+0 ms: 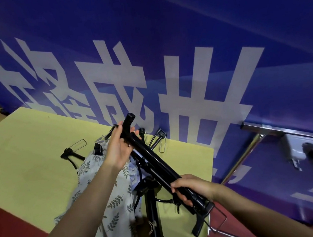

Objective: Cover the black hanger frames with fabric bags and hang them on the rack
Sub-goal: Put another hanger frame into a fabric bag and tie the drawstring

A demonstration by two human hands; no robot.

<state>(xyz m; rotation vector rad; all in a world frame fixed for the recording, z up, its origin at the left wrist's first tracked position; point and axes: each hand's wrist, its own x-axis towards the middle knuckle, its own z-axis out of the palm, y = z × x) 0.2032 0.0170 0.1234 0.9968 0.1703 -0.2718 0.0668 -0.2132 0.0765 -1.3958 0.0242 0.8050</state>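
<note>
Far left: yellow-green mat (pixel 29 151) lies on red floor (pixel 13 235); its left and near edges are bare, its far edge runs under the blue banner (pixel 181 29) with large white characters.

On the mat's middle: rack (pixel 151 205), a black pole with arms spreading from its top. One arm tip (pixel 66 153) reaches left and carries a wire clip; more tips (pixel 160 134) sit near the banner's foot. A leaf-print bag (pixel 106 197) hangs from the rack's left side, draping down toward the lower frame edge. Open mat lies left of the bag.

Left hand (pixel 119 147): palm up, fingers loosely spread against the upper end of the frame (pixel 152 161), thumb side toward the rack. Fingers are mostly straight; it supports the frame, not clamping it.

The frame is folded, black, uncovered, held in the air as a long bar slanting from upper left, above the rack top, down to lower right. Its upper tip stands just in front of the banner.

Right hand (pixel 188 188): fingers curled round the frame's lower part, firm hold. Below it the frame's end and a wire loop (pixel 216 222) overhang the mat's right edge.

Right: a metal table leg (pixel 242 157) slants close to the mat's right corner; grey folded-table parts (pixel 309 150) lie beyond.
</note>
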